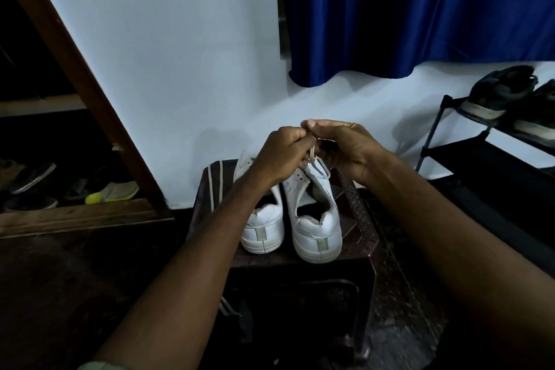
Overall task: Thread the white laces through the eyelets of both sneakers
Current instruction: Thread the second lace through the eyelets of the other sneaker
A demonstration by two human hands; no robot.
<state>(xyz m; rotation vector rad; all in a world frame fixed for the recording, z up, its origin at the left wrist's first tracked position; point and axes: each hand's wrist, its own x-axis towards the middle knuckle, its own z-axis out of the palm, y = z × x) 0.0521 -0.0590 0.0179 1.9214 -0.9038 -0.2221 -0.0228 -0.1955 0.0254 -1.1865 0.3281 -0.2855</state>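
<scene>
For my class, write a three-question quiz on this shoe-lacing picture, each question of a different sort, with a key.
1. True or false: both white sneakers stand on the dark stool, heels toward the camera.
2. Which shoe does the lace held in the hands run down to? A) left sneaker B) right sneaker C) a dark shoe on the black rack
3. Fill in: a second white lace lies along the stool's ____ edge.

Key
1. True.
2. B; the left hand and right hand pinch the held lace above that sneaker.
3. Left.
</scene>
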